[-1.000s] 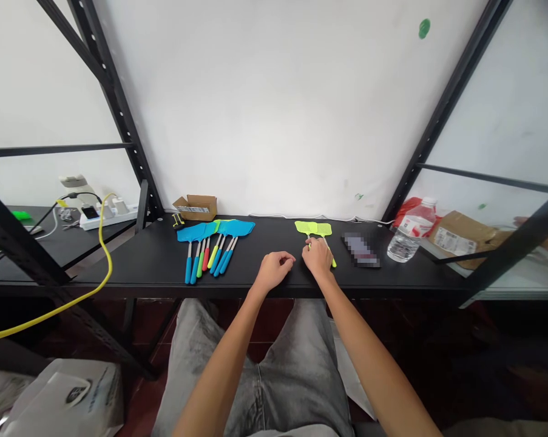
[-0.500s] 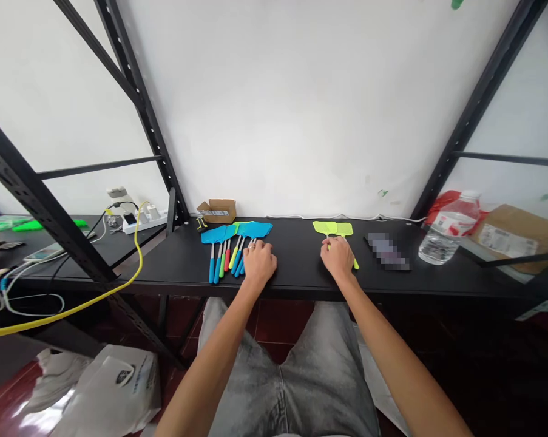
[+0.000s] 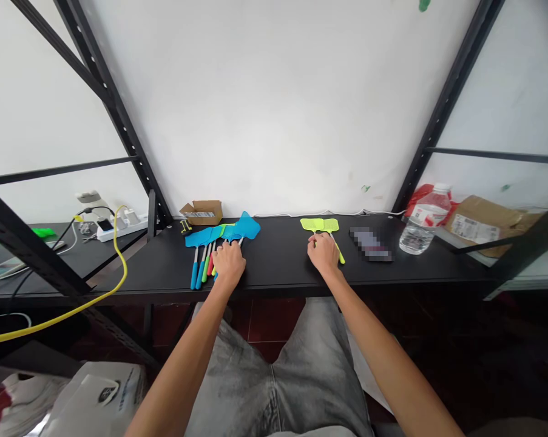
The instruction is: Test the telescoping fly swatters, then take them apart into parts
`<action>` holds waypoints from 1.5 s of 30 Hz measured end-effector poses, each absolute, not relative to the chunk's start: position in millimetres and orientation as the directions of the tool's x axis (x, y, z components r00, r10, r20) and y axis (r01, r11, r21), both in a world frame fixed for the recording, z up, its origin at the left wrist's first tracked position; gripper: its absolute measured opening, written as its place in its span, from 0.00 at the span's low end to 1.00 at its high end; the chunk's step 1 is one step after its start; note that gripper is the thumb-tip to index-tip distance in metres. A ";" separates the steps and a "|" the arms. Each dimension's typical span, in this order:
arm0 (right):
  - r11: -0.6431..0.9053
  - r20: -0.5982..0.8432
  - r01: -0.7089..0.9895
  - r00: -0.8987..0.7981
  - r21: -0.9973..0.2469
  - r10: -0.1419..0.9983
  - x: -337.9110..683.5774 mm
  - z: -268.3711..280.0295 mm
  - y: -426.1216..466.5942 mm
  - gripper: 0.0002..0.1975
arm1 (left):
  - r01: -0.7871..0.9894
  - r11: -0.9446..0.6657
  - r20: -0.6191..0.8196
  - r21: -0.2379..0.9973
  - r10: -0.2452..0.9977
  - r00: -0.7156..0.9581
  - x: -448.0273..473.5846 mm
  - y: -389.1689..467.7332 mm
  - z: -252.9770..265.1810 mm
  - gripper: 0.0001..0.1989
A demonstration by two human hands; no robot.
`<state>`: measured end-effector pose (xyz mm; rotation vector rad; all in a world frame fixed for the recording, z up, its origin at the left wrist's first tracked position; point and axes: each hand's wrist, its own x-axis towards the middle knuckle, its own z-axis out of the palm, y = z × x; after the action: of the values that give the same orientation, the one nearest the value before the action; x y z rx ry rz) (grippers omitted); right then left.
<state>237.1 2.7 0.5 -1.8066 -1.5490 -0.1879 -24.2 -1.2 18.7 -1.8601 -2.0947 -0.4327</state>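
Note:
Several fly swatters with blue heads and blue, green, red and yellow handles lie fanned in a row on the black table. My left hand, with a ring on one finger, is closed at the right end of this row, over the handle of a blue fly swatter whose head is tilted. To the right, my right hand has its fingers closed round the handle of a yellow-green fly swatter. A second yellow-green fly swatter lies beside it, its handle slanting out past my hand.
A small open cardboard box and a yellow-black object sit behind the row. At right are a blurred dark phone-like object, a water bottle and a brown package. A yellow cable hangs at left.
The view has turned slightly right. The rightmost blue swatter's head has swung round and now points up and right from my left hand. My right hand stays at the yellow-green swatters.

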 end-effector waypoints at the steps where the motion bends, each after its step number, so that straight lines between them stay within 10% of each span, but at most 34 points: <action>1: 0.002 0.550 0.903 0.261 -0.430 0.793 237.2 0.3 3.0 0.12 | 0.994 0.104 0.399 0.027 0.911 -0.106 -24.0 -2.1 20.0 0.15; 17: 0.519 0.687 0.544 0.157 -0.660 0.709 177.4 6.6 -5.3 0.16 | 0.964 -0.116 0.505 0.241 0.863 -0.022 40.3 -21.4 22.1 0.20; 28: 0.334 0.289 -0.227 0.210 -0.915 0.934 160.0 -10.4 26.9 0.23 | 0.934 -0.282 0.480 0.221 0.865 0.147 53.7 -26.5 12.0 0.22; 45: 0.321 0.247 -0.308 0.256 -0.896 0.935 160.9 -18.2 34.5 0.20 | 0.943 -0.238 0.399 0.234 0.908 0.131 49.2 -24.4 12.0 0.18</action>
<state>160.9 34.5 -18.2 -0.8376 -0.9295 0.9931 49.2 -24.4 12.0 -2.3051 -1.8908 -0.7212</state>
